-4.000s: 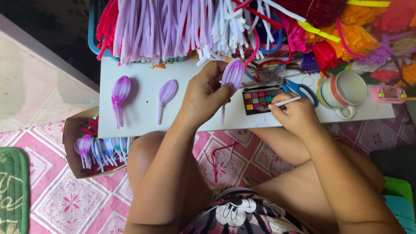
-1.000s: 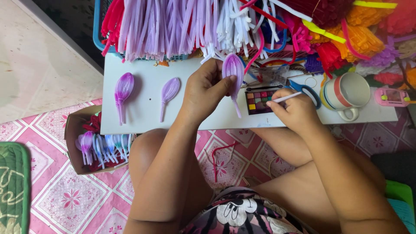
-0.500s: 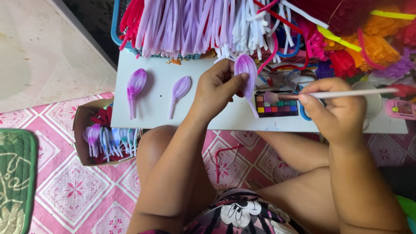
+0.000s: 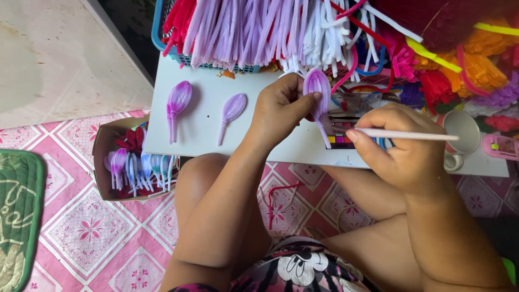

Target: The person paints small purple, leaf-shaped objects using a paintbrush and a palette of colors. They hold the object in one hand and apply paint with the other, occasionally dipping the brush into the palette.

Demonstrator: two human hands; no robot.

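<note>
My left hand [image 4: 281, 105] pinches a purple-and-white petal made of pipe cleaner [image 4: 317, 89], held upright above the white table [image 4: 203, 130]. My right hand [image 4: 403, 148] grips a thin white paintbrush [image 4: 416, 134], its tip reaching in toward the petal's stem. A small paint palette with coloured squares [image 4: 339, 139] lies under both hands, mostly covered. Two finished purple petals [image 4: 178, 103] [image 4: 232, 108] lie flat on the table to the left.
A blue basket [image 4: 162, 21] of lilac, white and red pipe cleaners stands at the table's back edge. A white mug [image 4: 462, 135] sits right of my hand. A cardboard box [image 4: 105, 162] with several petals rests on the pink patterned floor mat.
My right hand has drawn back from the palette and come left, bringing the brush up to the petal. The left hand has kept holding the petal, and the view has shifted slightly.
</note>
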